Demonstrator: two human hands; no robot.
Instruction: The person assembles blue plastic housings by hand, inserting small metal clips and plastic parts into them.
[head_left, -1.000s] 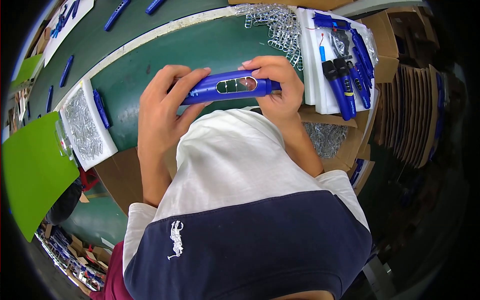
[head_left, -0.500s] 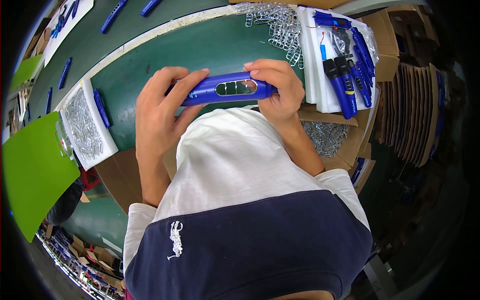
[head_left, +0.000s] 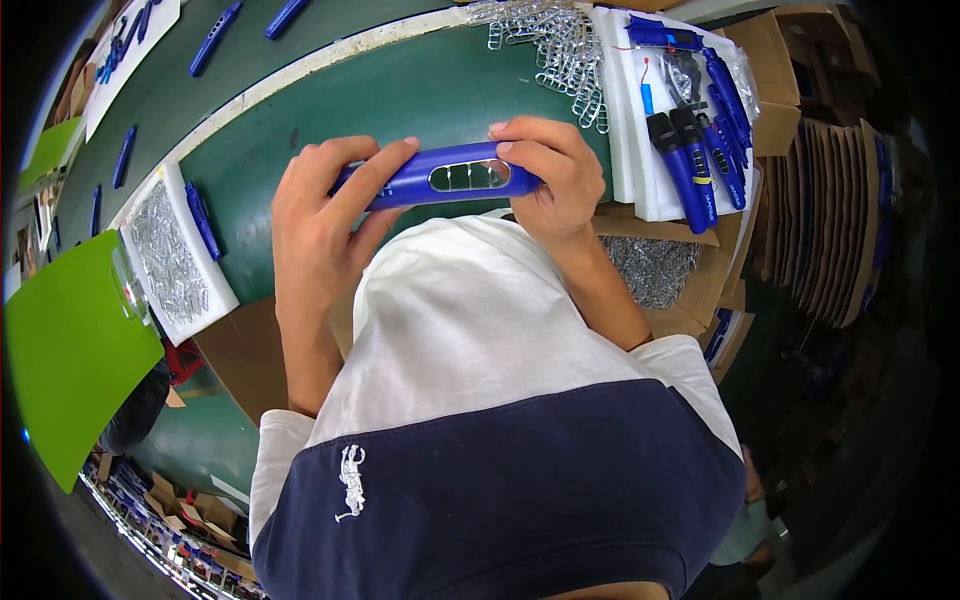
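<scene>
Both hands hold a blue microphone body (head_left: pixel 410 182) level above the green worktop, in front of my white shirt. A silver-framed oval window with several small openings faces up on it. My left hand (head_left: pixel 325 205) is closed round the left end, its fingers over the top and its thumb below. My right hand (head_left: pixel 558 178) grips the right end near the window, with fingertips along the upper edge. Whatever lies under the fingers is hidden. Beyond the hands is a loose pile of silver window frames (head_left: pixel 560 60).
At right, a white foam tray (head_left: pixel 627 165) bears black-headed blue microphones (head_left: pixel 680 185) and a small blue battery (head_left: pixel 647 99). Below it sits a carton of small metal parts (head_left: pixel 655 270). Another foam tray (head_left: pixel 215 275) of metal pieces stands left, beside a green sheet (head_left: pixel 80 350).
The microphone body and my right hand have shifted very slightly left; both grips stay the same. Blue bodies at the upper left have moved a little leftward. Part of a person shows at lower right.
</scene>
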